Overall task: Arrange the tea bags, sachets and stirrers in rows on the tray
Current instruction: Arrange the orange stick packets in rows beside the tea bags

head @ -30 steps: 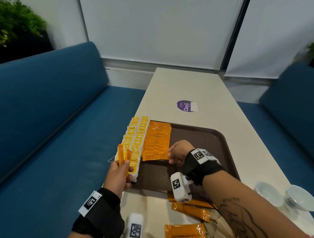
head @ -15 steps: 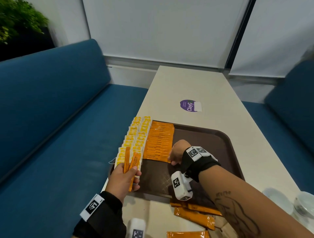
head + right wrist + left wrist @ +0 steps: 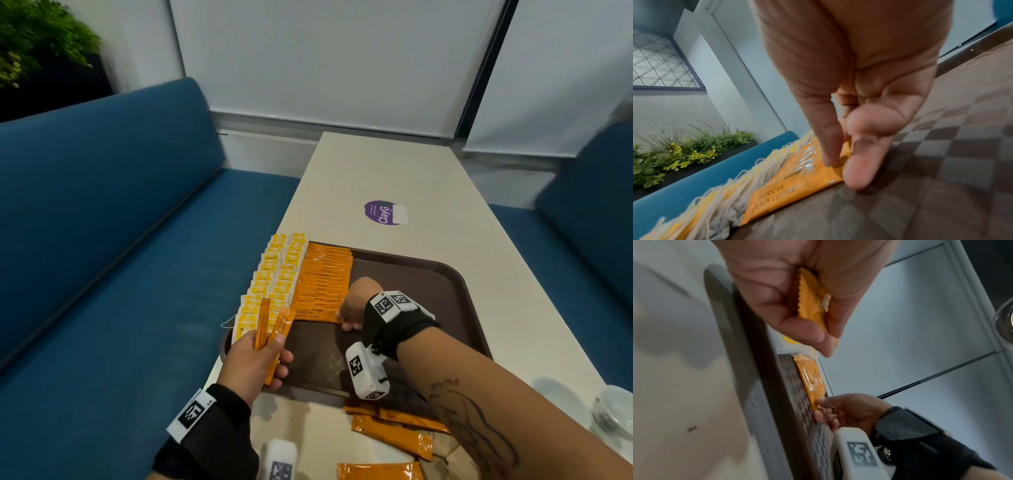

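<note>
A brown tray (image 3: 428, 284) holds two rows of yellow-tagged tea bags (image 3: 274, 274) along its left side and, beside them, a row of overlapping orange coffee sachets (image 3: 323, 274). My right hand (image 3: 344, 318) pinches the right end of the nearest sachet in that row (image 3: 313, 315) between thumb and forefinger. The pinch shows close up on this sachet (image 3: 797, 180) in the right wrist view. My left hand (image 3: 270, 356) hovers over the tray's near left corner and grips two orange sachets (image 3: 274, 329) that stick up from it. No stirrers are visible.
Several loose orange sachets (image 3: 394, 431) lie on the beige table (image 3: 376, 171) in front of the tray, partly under my right forearm. White bowls (image 3: 613, 411) stand at the near right. A purple sticker (image 3: 382, 212) lies beyond the tray. A blue bench (image 3: 102, 274) runs along the left.
My left hand has drifted slightly right toward the tray, and its two sachets now lean right. The right hand has stayed at the end of the nearest sachet in the row.
</note>
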`<state>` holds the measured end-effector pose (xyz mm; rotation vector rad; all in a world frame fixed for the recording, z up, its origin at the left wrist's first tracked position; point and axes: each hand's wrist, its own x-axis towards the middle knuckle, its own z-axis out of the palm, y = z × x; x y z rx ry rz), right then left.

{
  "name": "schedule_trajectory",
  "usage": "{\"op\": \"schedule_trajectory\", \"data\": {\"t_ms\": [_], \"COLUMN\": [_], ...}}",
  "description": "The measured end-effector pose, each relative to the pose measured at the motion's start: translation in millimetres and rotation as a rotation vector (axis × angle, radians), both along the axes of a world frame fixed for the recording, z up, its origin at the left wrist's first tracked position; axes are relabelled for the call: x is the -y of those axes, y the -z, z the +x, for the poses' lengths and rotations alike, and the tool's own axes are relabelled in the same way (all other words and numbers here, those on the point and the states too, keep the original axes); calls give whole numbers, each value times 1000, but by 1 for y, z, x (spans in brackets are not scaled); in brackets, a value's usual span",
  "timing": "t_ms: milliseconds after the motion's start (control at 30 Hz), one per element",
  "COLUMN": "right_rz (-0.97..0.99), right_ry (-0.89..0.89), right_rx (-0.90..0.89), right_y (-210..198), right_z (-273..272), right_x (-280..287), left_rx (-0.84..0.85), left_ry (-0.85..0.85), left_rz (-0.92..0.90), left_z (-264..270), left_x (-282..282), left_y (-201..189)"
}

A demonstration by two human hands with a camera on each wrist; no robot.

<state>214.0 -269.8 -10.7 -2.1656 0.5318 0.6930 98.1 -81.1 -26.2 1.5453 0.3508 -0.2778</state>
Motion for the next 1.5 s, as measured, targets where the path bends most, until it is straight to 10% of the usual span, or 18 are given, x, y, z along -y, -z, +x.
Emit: {"op": "schedule_trajectory", "data": {"t_ms": [200, 333, 700, 967, 1500], "right_rz": [-66, -101, 380, 515, 87], "right_ry": [-86, -115, -244, 19, 0], "right_rx": [-159, 73, 161, 306, 127], "right_y": [-10, -22, -27, -14, -26], "right_z": [1, -18, -130, -140, -51], "right_x": [-3, 6, -31, -26, 9], "left_rx": [12, 16, 1, 66, -66], "left_ry": [31, 31, -199, -94, -194], "left_rz": [1, -39, -399, -300, -140], "left_z": [-4, -7, -13, -28, -11], "left_x": [1, 1, 30, 30, 1], "left_y": [-5, -9, -12, -12, -6]}}
